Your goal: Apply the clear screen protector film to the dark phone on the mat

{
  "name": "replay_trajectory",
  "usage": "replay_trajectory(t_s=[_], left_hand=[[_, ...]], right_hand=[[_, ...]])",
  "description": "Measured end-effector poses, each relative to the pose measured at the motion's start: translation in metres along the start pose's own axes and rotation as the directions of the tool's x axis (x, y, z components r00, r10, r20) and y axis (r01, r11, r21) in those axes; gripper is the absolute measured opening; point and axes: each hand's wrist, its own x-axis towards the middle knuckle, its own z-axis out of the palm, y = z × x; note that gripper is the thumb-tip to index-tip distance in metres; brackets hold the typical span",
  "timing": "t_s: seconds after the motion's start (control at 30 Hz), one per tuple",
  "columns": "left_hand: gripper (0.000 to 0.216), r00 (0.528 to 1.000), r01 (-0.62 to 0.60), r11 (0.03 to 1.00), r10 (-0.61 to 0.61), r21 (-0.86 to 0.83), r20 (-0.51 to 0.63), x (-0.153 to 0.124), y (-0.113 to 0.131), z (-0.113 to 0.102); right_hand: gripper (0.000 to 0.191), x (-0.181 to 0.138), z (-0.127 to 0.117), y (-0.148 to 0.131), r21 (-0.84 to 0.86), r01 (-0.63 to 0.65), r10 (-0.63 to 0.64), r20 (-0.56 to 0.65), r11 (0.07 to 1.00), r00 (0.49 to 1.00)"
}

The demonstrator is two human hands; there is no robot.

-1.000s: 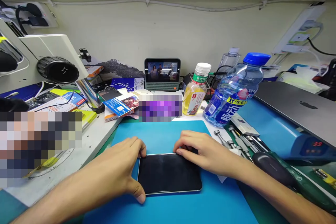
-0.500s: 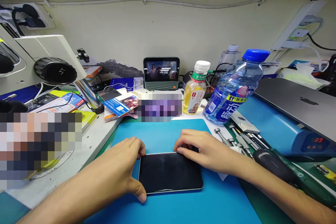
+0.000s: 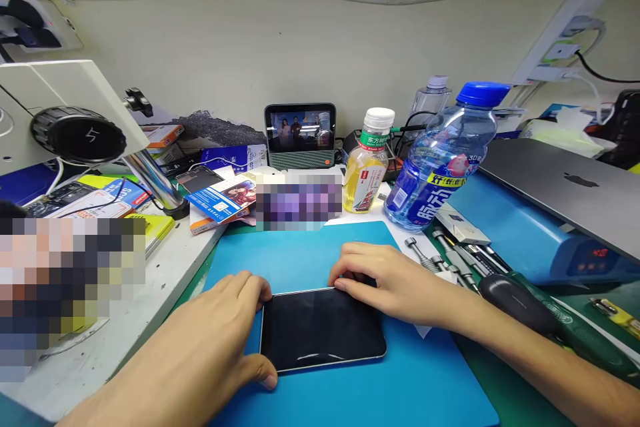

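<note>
A smartphone (image 3: 323, 330) with a dark screen lies lengthwise on a blue mat (image 3: 280, 257). My left hand (image 3: 220, 337) grips its left end, with the thumb at the near corner and the curled fingers at the far corner. At the far long edge, toward the right, my right hand (image 3: 373, 280) pinches the phone. Its thumb rests on the rim and the fingers curl behind, partly hidden. A glare streak shows near the screen's lower edge.
A microscope stand (image 3: 155, 180) rises at the left. Behind the mat are a small display (image 3: 301, 137), a yellow drink bottle (image 3: 367, 167) and a large blue-capped bottle (image 3: 440, 160). Screwdrivers (image 3: 455, 257), a black case (image 3: 517, 303) and a laptop (image 3: 550, 167) lie right.
The view has shifted slightly, so the background sits a little further left and higher. Both hands keep their hold on the phone, which stays nearly in place.
</note>
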Motion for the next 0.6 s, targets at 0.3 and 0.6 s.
replay_trajectory(t_s=[0.3, 0.6], left_hand=[[0.056, 0.999, -0.02, 1.0, 0.019, -0.003, -0.025, 0.005, -0.007, 0.0], [0.056, 0.999, -0.026, 1.0, 0.025, -0.01, -0.034, 0.007, -0.008, 0.001]], right_hand=[[0.023, 0.0, 0.0, -0.002, -0.007, -0.007, 0.007, 0.002, 1.0, 1.0], [0.025, 0.002, 0.0, 0.0, -0.008, -0.007, 0.007, 0.003, 1.0, 1.0]])
